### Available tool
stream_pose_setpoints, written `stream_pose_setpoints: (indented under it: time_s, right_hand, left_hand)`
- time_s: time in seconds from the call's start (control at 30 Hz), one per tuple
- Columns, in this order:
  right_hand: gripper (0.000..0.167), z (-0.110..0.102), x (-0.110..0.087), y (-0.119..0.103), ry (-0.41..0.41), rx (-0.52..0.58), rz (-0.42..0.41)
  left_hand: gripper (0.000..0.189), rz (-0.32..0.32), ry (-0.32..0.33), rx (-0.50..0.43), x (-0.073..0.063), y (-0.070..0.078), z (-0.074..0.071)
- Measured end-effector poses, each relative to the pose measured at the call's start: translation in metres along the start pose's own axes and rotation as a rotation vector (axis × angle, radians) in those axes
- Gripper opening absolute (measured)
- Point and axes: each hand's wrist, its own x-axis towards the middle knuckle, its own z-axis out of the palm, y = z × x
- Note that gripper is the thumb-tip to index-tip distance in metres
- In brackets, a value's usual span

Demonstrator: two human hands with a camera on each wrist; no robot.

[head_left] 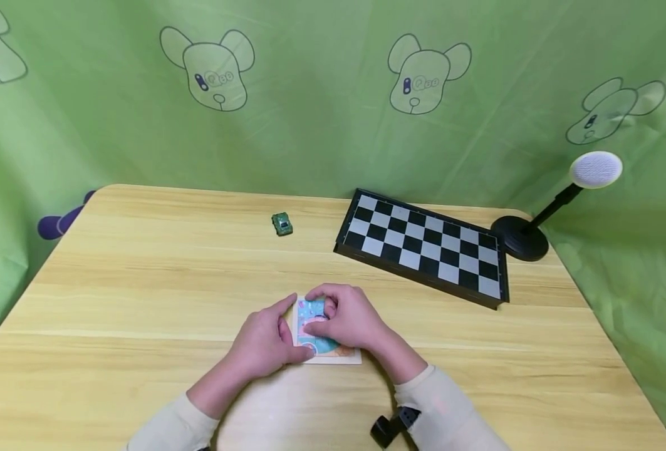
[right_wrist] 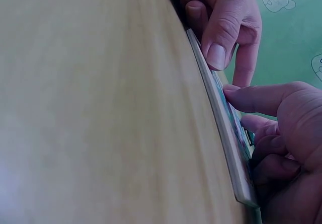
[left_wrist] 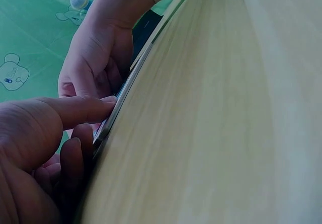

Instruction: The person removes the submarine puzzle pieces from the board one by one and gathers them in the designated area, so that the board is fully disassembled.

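Note:
A small flat picture board (head_left: pixel 338 359), pale-rimmed with a blue and pink cartoon print like a tray puzzle, lies close to the table's near side. My left hand (head_left: pixel 264 341) holds it by the left side, thumb on the near corner and forefinger at the far one. Across its middle and right part, my right hand (head_left: pixel 352 316) grips from above, thumb on the print and forefinger bent at the far edge. The right hand hides much of the picture. In the right wrist view the board (right_wrist: pixel 221 118) shows edge-on, with the right thumb touching its top.
Behind the hands lies a black-and-white chequered board (head_left: pixel 423 241), a black-based lamp (head_left: pixel 527 238) beside it at the table's back right. A small green toy car (head_left: pixel 282 223) stands farther back. Green printed cloth (head_left: pixel 321 125) hangs behind the wooden table (head_left: pixel 141 282).

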Motion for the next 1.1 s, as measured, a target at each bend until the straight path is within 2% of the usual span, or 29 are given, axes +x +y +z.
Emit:
stream_pose_setpoints:
  time_s: [0.23,0.53,0.8,1.1]
  right_hand:
    - [0.037,-0.0019,0.0015,-0.0019,-0.009,-0.015,0.026]
    - [0.035,-0.0048,0.0056,-0.0059,-0.067,-0.039,0.040]
    - [0.035,0.0004,0.0060,-0.0075,-0.030,0.045,0.084]
    - [0.039,0.0037,0.0065,-0.0090,-0.025,0.128,0.148]
  left_hand:
    - [0.097,-0.005,0.000,-0.003,-0.0003,0.0008,-0.0001]
    - [0.098,-0.002,-0.007,0.005,-0.0003,0.0014,0.0006]
    - [0.097,-0.009,-0.010,-0.008,0.0006,0.0007,-0.0010]
    - [0.097,-0.030,-0.024,-0.040,0.0008,0.0005,-0.0008]
